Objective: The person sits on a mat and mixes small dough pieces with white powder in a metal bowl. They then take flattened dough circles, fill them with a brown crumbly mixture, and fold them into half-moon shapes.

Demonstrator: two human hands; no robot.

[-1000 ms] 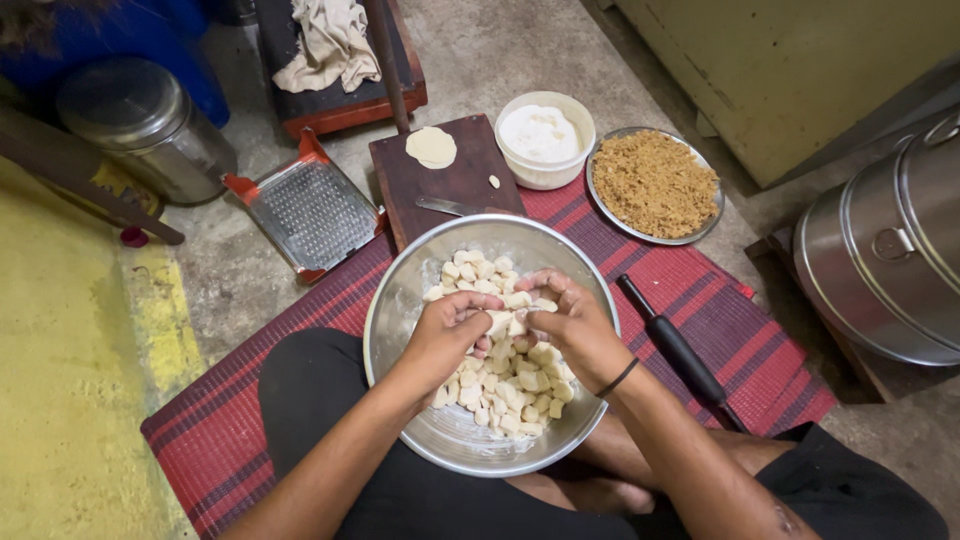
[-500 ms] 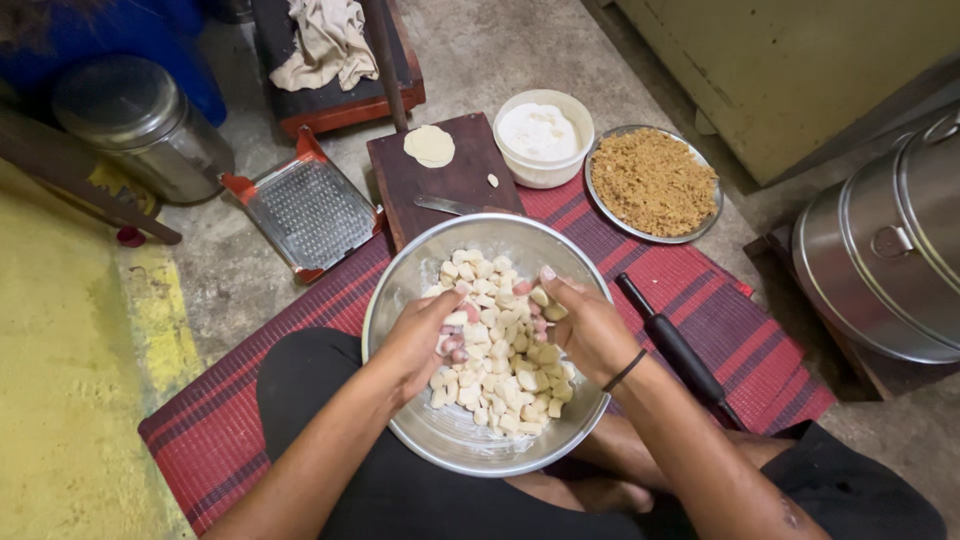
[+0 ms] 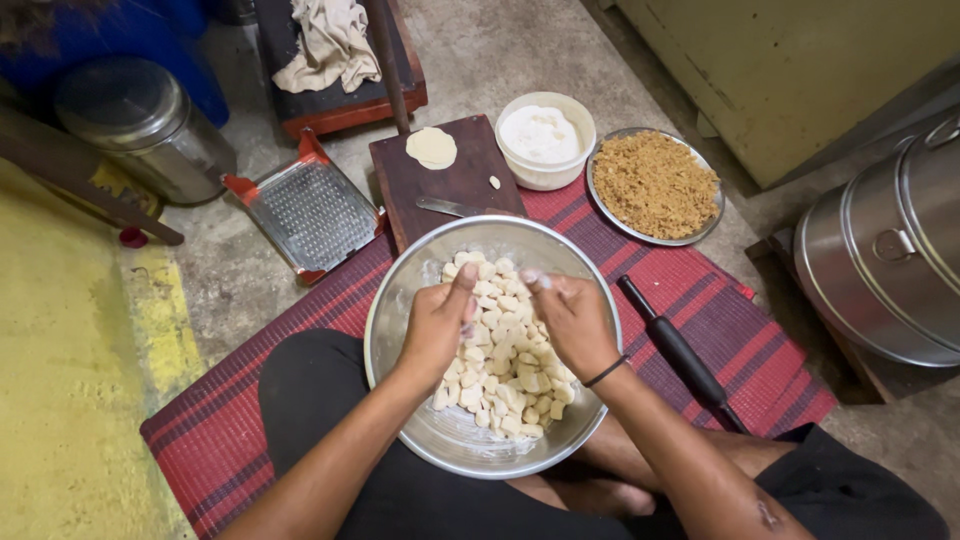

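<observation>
A steel bowl (image 3: 448, 440) rests on my lap, holding several small pale dough pieces (image 3: 510, 385). Both my hands hover over the pile, side by side. My left hand (image 3: 435, 328) has its thumb raised and its fingers curled down among the pieces; whether it holds one is hidden. My right hand (image 3: 572, 322) has floury fingertips bunched together on a small pale dough piece. A dark band circles my right wrist.
A black rolling pin (image 3: 682, 357) lies right of the bowl on a red striped mat (image 3: 240, 400). Beyond it are a wooden board (image 3: 470, 180) with a dough disc (image 3: 432, 147) and knife (image 3: 450, 207), a white flour bowl (image 3: 545, 135), a plate of brown crumbs (image 3: 655, 185) and a grater (image 3: 310, 212). Steel pots (image 3: 890, 270) stand right.
My hands were pressed together down in the dough pieces. They have since parted and lifted a little above the pile. The bowl has stayed put.
</observation>
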